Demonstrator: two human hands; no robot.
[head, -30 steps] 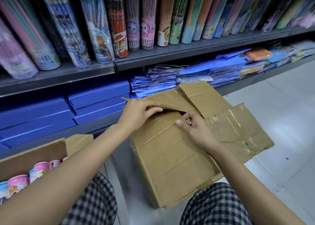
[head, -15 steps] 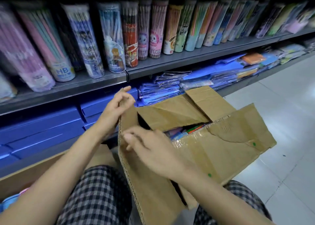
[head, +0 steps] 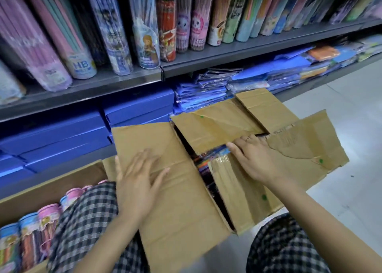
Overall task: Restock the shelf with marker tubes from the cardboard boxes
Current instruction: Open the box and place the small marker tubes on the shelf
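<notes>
The left hand [head: 138,179] is lying flat, fingers spread, pressing the near flap [head: 165,169] of the cardboard box [head: 237,200] and gripping nothing. The right hand [head: 254,159] is resting on the taped flap [head: 306,148] at the box opening; its fingertips are curling over the torn edge, though a firm grip cannot be confirmed. Colourful marker tubes [head: 213,152] are showing through the gap between the flaps. A second open box [head: 51,181], at the left, is holding upright pink-capped tubes [head: 49,212]. The shelf [head: 227,53] above is carrying standing tubes [head: 146,43]; blue boxes [head: 138,105] are sitting beneath it.
</notes>
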